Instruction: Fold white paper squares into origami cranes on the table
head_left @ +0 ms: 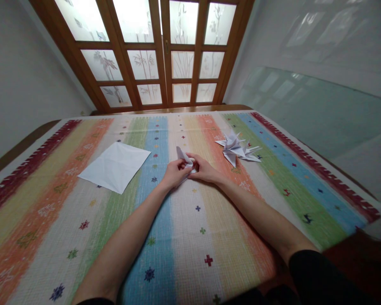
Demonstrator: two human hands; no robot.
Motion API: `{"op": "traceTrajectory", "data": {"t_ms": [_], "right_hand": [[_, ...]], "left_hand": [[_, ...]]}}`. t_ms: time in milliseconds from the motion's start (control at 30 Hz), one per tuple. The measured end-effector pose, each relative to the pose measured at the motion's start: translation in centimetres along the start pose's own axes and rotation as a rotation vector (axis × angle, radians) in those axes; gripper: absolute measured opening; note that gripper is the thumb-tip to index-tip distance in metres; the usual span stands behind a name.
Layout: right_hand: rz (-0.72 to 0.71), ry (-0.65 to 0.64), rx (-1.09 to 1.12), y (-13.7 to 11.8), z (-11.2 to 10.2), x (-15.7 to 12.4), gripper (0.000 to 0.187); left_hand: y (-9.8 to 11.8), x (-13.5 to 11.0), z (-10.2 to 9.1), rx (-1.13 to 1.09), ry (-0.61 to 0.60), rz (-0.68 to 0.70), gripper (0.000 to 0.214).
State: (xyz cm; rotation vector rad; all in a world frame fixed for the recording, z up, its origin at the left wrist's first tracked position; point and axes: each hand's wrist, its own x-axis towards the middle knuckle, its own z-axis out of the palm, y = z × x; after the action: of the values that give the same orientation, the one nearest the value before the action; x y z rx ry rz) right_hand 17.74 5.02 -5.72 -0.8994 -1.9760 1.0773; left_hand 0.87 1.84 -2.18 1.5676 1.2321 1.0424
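Near the middle of the table, both hands meet around a small folded white paper (183, 155). My left hand (174, 173) pinches it from the left, thumb on top. From the right, my right hand (203, 168) has its fingers closed on the same paper. One pointed flap rises above the fingers; the lower folds are mostly hidden by the hands. To the left lies a flat white paper sheet (116, 166) with faint crease lines. Over on the right, several folded white paper cranes (234, 148) sit bunched together.
A striped, patterned tablecloth (206, 237) covers the table, whose wooden edge (146, 111) shows at the back. Beyond it stand wooden doors (165, 76) with frosted panes. White walls flank both sides, with a glass panel (305, 97) along the right.
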Motion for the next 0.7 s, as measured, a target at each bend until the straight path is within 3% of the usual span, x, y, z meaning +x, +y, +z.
{"op": "traceTrajectory", "data": {"t_ms": [333,567,700], "right_hand": [[0.009,-0.011,-0.050,-1.8,-0.3,-0.3,0.081],[0.073,0.018,0.027,-2.1,-0.9,-0.5,0.055],[0.084,0.099,0.053,-1.8,-0.9,-0.5,0.044]], "left_hand": [[-0.7,0.1,0.2,0.069,-0.063,0.074,0.016],[-0.8,-0.2,0.7,0.190,0.037,0.104,0.020],[-0.5,-0.9,0.8,0.235,0.107,0.113,0.008]]}}
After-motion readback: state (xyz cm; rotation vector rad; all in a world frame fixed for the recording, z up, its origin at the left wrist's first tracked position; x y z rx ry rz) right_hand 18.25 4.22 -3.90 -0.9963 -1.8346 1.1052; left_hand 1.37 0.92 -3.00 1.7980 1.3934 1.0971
